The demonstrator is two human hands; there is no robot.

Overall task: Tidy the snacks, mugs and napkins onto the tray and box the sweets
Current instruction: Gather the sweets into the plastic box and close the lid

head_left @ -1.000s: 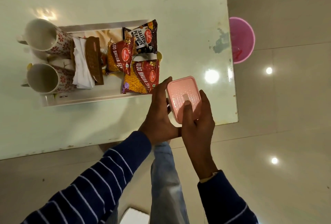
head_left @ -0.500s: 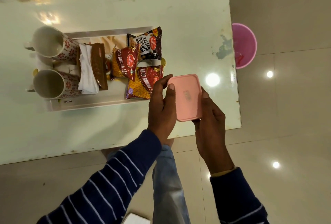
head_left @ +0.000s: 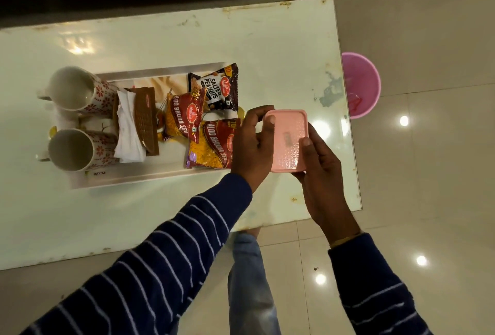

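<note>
Both hands grasping pink box (head_left: 288, 141), left hand (head_left: 253, 144) on left edge, right hand (head_left: 318, 171) on right edge, tray (head_left: 139, 178) beside

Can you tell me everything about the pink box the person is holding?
The pink box is a small rounded rectangle that looks like plastic, with a bumpy, dotted top and a small raised mark in the middle. Its lid side faces up. Both hands hold it, left hand and right hand, over the table's right end, beside the tray.

pink lidded box (head_left: 288, 141), snack packets (head_left: 211, 144), mugs (head_left: 75, 88) on tray (head_left: 128, 180)
</note>
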